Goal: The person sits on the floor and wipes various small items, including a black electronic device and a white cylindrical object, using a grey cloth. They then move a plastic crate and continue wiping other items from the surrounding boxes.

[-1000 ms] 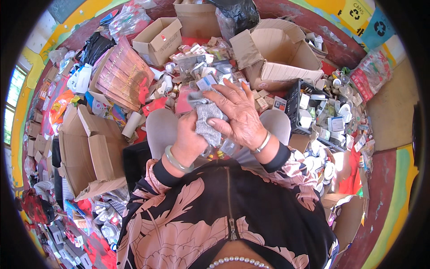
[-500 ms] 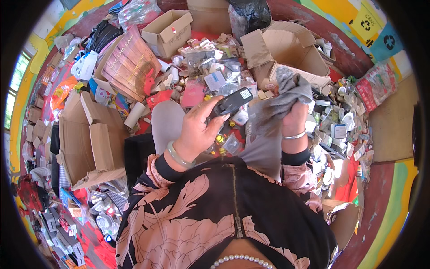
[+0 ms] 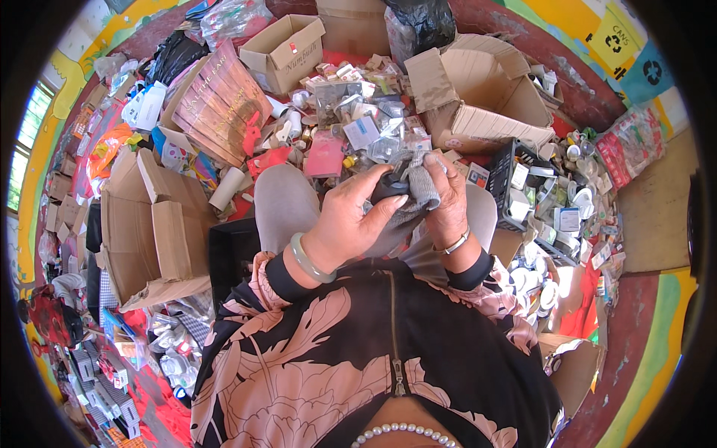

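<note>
Above my lap, my left hand (image 3: 351, 213) is closed round a small black plastic device (image 3: 384, 188), thumb along its near side. Its exact kind cannot be made out, since fingers and cloth cover much of it. My right hand (image 3: 448, 205) grips a grey cloth (image 3: 423, 187) and presses it against the device's right end. Both hands are close together, the cloth bunched between them. Just beyond them lie a pink flat piece (image 3: 325, 154) and a small white-and-blue box (image 3: 361, 133) on a heap of mixed plastic.
An open cardboard box (image 3: 168, 231) stands to my left, another (image 3: 485, 97) at the far right. A black crate (image 3: 511, 183) is right of my knee, beside piled small boxes and lids. A smaller carton (image 3: 284, 56) and a black bag (image 3: 422, 30) are at the back.
My right hand has brought the grey cloth leftward and onto the black device, where before it hung loose and apart. My left hand still holds the device, now partly covered.
</note>
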`<act>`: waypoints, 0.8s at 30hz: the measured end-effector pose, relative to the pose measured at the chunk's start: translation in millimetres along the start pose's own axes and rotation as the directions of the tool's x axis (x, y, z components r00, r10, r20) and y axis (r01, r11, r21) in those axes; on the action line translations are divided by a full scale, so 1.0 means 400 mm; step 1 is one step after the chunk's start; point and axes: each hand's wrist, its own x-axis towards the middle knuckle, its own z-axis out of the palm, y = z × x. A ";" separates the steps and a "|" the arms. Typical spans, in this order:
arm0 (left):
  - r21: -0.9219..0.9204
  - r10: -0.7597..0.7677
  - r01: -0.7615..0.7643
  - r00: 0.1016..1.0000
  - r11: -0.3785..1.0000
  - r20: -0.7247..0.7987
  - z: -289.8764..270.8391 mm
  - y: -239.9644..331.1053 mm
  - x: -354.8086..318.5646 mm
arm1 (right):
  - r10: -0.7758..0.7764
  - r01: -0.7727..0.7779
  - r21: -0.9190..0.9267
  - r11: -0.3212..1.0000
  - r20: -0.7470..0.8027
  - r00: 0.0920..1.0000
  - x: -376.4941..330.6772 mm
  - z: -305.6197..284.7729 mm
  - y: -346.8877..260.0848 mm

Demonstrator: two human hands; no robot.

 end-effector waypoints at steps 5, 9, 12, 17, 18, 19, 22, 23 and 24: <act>-0.475 -0.297 0.278 0.954 0.835 0.036 0.022 -0.039 -0.019 | 0.195 -0.196 -0.001 0.981 -0.085 0.977 0.033 -0.029 0.002; -0.651 -0.469 0.440 0.871 0.618 0.144 0.007 -0.073 -0.014 | 0.251 -0.223 0.223 0.949 -0.105 0.962 0.041 -0.042 0.009; -0.760 -0.610 0.494 0.775 0.424 0.164 -0.011 -0.079 -0.006 | 0.176 -0.094 0.265 0.960 -0.304 0.936 0.057 -0.066 -0.003; -0.842 -0.655 0.490 0.716 0.226 0.241 0.000 -0.091 -0.013 | -0.122 0.102 -0.247 0.963 -0.065 0.990 0.014 -0.018 -0.038; -0.845 -0.652 0.497 0.711 0.198 0.265 0.019 -0.101 -0.017 | -0.397 0.376 -0.546 0.748 0.086 0.914 0.020 -0.002 -0.004; -0.849 -0.654 0.498 0.703 0.175 0.277 0.032 -0.112 -0.024 | -0.483 0.557 -0.777 0.295 0.382 0.788 0.011 0.032 -0.008; -0.844 -0.621 0.453 0.759 0.286 0.197 0.046 -0.076 -0.036 | -0.381 0.592 -0.789 -0.166 0.605 0.699 -0.008 0.068 0.000; -0.812 -0.603 0.481 0.770 0.330 0.211 0.046 -0.083 -0.044 | -0.375 0.572 -0.810 -0.129 0.574 0.728 -0.010 0.066 0.007; -0.775 -0.588 0.508 0.777 0.374 0.225 0.042 -0.096 -0.057 | -0.357 0.550 -0.823 -0.140 0.560 0.748 -0.007 0.058 0.010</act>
